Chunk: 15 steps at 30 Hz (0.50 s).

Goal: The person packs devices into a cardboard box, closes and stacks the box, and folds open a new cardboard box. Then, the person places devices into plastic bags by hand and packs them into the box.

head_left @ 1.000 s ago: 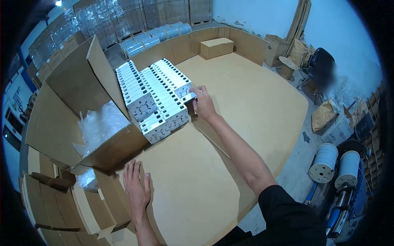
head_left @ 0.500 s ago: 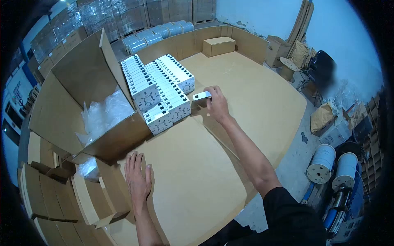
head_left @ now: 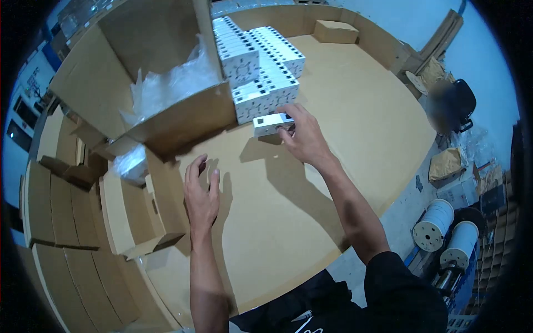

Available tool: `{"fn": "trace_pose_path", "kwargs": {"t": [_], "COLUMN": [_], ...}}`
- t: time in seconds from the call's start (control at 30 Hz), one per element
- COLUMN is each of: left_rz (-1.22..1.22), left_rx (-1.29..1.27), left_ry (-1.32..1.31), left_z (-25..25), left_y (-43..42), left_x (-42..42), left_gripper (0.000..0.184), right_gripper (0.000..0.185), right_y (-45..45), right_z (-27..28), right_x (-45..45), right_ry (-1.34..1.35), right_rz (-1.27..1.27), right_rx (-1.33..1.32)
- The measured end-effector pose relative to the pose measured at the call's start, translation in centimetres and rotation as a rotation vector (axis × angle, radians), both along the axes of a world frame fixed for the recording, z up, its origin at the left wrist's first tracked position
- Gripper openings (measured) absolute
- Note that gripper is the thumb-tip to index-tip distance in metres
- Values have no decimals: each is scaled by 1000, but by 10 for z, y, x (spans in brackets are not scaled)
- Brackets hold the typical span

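Note:
My right hand (head_left: 305,136) grips a small white box (head_left: 266,125) by its right end, between thumb and fingers, above the cardboard-covered table (head_left: 277,222). Just behind it stand stacked rows of white boxes (head_left: 266,91) with black squares along their top edges. My left hand (head_left: 201,191) is over the table on the left, fingers apart and holding nothing. Close to its left is an open cardboard tray (head_left: 169,208).
A large open carton (head_left: 183,111) with clear plastic bags (head_left: 172,86) stands at the upper left. Folded cardboard trays (head_left: 72,208) fill the left side. A closed brown box (head_left: 336,32) sits at the far edge. Cable spools (head_left: 433,225) stand on the floor at right.
My right hand has drawn the small white box away from the stacked boxes, nearer to me. My left hand has lifted off the table and its fingers have curled slightly. The view has shifted.

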<state>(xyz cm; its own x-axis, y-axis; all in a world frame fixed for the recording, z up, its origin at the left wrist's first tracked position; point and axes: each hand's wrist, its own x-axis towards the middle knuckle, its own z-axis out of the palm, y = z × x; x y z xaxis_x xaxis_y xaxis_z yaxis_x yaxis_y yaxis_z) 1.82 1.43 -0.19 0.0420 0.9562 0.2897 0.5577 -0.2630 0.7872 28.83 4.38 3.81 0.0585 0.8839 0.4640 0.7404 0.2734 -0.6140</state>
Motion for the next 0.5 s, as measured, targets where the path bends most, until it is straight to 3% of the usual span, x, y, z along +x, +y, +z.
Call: {"fn": "trace_pose_path", "kwargs": {"t": [0.13, 0.2, 0.33, 0.5], "left_rz": [49, 30, 9, 71], "left_rx": [-101, -223, -175, -138], "left_ry": [-195, -524, -840, -843], "left_z": [7, 0, -10, -15], "left_y": [1, 6, 13, 24], "left_x": [-7, -13, -19, -25], "left_gripper": [37, 33, 35, 31], "right_gripper": [32, 31, 33, 35], "right_y": [4, 6, 4, -4], "right_z": [1, 0, -5, -7], "right_x": [-51, -74, -108, -118], "right_ry": [12, 27, 119, 238], "right_rz": [167, 218, 307, 457], "right_rx": [-42, -28, -21, 13]}}
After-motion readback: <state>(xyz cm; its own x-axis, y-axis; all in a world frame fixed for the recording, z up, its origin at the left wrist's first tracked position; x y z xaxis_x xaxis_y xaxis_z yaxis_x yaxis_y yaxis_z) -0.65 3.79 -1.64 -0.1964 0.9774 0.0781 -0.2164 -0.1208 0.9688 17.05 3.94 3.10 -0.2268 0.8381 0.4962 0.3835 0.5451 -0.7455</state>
